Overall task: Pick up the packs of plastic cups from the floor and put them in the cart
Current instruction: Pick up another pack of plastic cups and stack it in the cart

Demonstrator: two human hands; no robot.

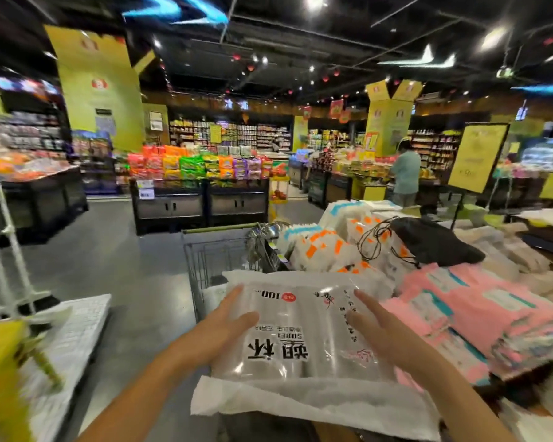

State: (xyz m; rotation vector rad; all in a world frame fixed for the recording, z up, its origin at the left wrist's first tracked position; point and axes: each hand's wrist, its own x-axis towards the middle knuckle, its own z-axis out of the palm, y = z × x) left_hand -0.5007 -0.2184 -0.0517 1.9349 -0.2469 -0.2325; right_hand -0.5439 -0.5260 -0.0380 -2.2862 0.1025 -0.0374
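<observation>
Between left hand (224, 323), right hand (385, 333): pack (300, 317)

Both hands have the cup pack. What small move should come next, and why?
Probably lower the pack into the cart: the left hand and right hand press it between them with straight fingers, and it seems to be above the wire basket, not yet inside.

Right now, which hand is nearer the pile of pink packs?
Right. The right hand rests on the cup pack beside the pink packs; the left hand is across the pack, farther left.
</observation>
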